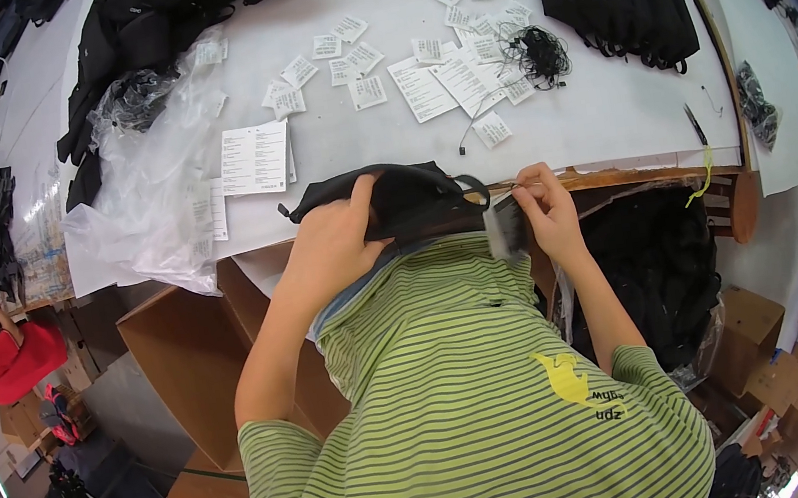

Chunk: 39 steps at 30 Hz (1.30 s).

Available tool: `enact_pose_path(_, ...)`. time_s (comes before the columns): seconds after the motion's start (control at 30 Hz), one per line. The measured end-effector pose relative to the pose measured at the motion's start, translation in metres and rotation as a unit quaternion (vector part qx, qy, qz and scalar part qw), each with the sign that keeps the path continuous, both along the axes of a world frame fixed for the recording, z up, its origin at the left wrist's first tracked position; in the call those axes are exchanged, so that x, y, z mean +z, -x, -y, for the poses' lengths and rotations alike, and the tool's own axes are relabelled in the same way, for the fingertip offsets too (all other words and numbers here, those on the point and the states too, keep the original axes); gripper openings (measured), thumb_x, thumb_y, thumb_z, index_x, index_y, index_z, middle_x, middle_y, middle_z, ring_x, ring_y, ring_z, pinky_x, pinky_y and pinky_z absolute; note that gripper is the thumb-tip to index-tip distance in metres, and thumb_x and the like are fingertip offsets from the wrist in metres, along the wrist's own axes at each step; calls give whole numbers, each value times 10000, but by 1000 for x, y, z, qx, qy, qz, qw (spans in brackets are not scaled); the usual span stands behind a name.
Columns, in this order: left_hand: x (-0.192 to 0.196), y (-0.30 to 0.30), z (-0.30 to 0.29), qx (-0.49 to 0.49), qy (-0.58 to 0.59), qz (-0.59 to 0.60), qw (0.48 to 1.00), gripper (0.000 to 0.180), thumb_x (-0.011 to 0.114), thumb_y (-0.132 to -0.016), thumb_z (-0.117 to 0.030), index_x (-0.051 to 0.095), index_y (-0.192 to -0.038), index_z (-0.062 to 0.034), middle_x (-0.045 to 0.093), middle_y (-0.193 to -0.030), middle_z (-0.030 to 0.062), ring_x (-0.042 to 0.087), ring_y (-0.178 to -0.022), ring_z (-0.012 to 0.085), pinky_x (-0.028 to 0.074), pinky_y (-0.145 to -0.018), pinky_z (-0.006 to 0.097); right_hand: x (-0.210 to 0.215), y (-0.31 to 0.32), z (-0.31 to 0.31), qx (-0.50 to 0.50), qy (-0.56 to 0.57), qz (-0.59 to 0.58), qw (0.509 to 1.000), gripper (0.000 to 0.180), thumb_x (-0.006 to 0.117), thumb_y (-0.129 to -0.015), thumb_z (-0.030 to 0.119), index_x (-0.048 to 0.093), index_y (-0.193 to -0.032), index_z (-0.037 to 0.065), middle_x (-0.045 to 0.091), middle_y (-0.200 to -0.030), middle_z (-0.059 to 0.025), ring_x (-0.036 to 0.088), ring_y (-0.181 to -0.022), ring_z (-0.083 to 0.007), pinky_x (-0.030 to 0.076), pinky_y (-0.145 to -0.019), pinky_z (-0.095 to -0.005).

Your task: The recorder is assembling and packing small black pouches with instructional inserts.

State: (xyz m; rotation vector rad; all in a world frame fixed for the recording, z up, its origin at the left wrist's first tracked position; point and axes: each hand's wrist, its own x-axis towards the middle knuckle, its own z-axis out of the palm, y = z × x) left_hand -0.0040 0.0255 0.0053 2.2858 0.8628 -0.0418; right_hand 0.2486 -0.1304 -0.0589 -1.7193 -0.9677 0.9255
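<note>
Nearest the head camera is the person's green striped shirt (pixel 469 401), with both forearms rising from it to the table edge. The left hand (pixel 333 243) grasps a black pouch (pixel 393 199) at the near edge of the white table (pixel 603 111), thumb over its top. The right hand (pixel 545 210) pinches a small grey-white tag (pixel 505 225) just beside the pouch's right end; it looks as if the tag is being fixed on and is not yet attached.

Judging by the table, much is left: many small white tags (pixel 349 59) lie scattered across the middle, near larger white printed sheets (pixel 254 159) and a tangle of black strings (pixel 537 54). A row of black pouches (pixel 614 4) stands at the far right, another dark heap (pixel 148 30) at the far left. A crumpled clear plastic bag (pixel 150 196) hangs over the left edge, above an open brown carton (pixel 187 358). More brown cartons (pixel 752 323) sit at lower right.
</note>
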Motion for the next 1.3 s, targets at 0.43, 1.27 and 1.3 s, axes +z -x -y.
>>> enact_pose_path(0.43,-7,-8,-16,21,16,-21,999,614,753,-731,-260,461,-1240,-78,636,-771,60,610,-703,250,473,-624,342,25,-62,20,121,-115,-575,801,330,619,-905,238,484,-1139,48,509,-740,-54,583,-584,-123,332,-401,-166)
enact_pose_path(1.27,30,6,7,-34,-15,60,998,225,717,-756,-195,606,-858,-27,584,-761,118,546,-768,303,439,-683,389,26,14,-162,-299,-158,-377,862,276,628,-907,298,556,-731,99,497,-603,13,371,-453,-34,280,-404,-176)
enact_pose_path(1.3,30,6,6,-40,-28,65,997,219,717,-755,-188,605,-853,-28,584,-760,113,545,-768,298,438,-683,386,29,15,-163,-293,-146,-380,865,264,633,-905,290,556,-733,106,477,-592,29,359,-451,-28,267,-401,-177)
